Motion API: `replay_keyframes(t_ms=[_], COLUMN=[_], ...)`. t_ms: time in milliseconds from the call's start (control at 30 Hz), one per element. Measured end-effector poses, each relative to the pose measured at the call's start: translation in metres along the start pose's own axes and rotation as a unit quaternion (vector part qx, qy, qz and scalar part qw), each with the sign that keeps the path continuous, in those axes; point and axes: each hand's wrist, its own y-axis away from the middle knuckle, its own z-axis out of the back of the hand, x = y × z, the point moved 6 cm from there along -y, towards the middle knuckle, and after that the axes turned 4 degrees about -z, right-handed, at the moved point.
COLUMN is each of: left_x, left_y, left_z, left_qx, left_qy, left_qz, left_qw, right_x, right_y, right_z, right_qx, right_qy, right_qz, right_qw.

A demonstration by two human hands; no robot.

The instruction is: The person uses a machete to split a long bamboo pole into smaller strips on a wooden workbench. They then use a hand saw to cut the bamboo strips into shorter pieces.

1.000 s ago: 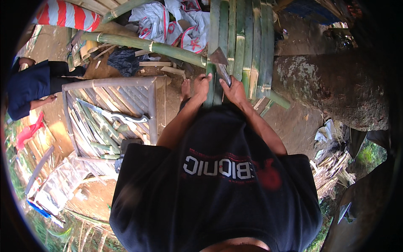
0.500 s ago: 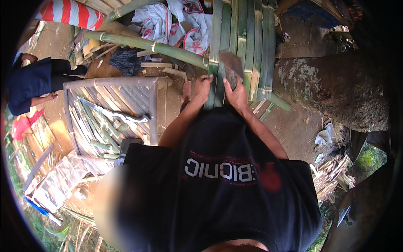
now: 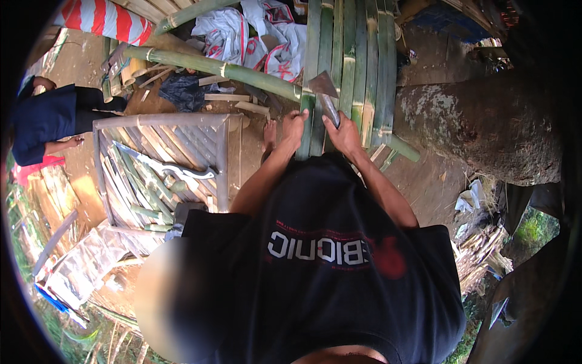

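Note:
A row of split green bamboo strips (image 3: pixel 350 73) lies side by side, running away from my body. My left hand (image 3: pixel 294 130) closes on the near end of the leftmost strip, its thumb pointing forward. In my right hand (image 3: pixel 346 134) is a short-handled tool with a broad triangular blade (image 3: pixel 324 86); my fingers wrap its dark handle. The blade hovers over or rests on the left strips; I cannot tell which.
Left of me stands a bamboo-slat table (image 3: pixel 224 164) bearing a handsaw (image 3: pixel 182 170) and cut bamboo. A person (image 3: pixel 45 124) stands beyond it. A bamboo pole (image 3: pixel 224 68) slants against the strips near white sacks (image 3: pixel 221 36). To the right is a large log-like mass (image 3: pixel 479 130).
The tool has turned in my right hand, its blade swinging left and toward me. My right hand has shifted slightly nearer and to the right; my left hand stays on the strip.

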Motion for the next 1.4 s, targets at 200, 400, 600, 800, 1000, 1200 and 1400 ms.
replay_keyframes(t_ms=[200, 400, 600, 800, 1000, 1200, 1400], left_x=[-0.005, 0.015, 0.071, -0.026, -0.024, -0.017, -0.039], left_y=[0.006, -0.010, -0.058, 0.066, 0.102, 0.127, 0.167], left_z=[-0.004, -0.012, 0.013, -0.014, -0.034, -0.040, -0.056], left_qx=[-0.044, -0.028, -0.022, 0.322, 0.385, 0.385, 0.401], left_qy=[0.086, 0.159, 0.432, 0.438, 0.324, 0.346, 0.395], left_qz=[-0.028, -0.059, -0.020, 0.014, 0.053, 0.078, 0.004], left_qw=[0.995, 0.985, 0.901, 0.840, 0.862, 0.852, 0.827], right_x=[-0.015, -0.011, 0.008, 0.032, 0.029, 0.034, 0.020], right_y=[-0.020, -0.017, 0.051, 0.104, 0.129, 0.153, 0.170], right_z=[-0.013, -0.006, 0.045, 0.035, 0.004, 0.011, 0.035], right_qx=[0.003, 0.015, -0.091, -0.120, -0.175, -0.200, -0.170], right_qy=[0.038, 0.068, -0.119, -0.275, -0.274, -0.361, -0.401], right_qz=[0.007, 0.004, -0.055, -0.137, -0.152, -0.166, -0.121], right_qw=[0.999, 0.998, 0.987, 0.944, 0.933, 0.895, 0.892])
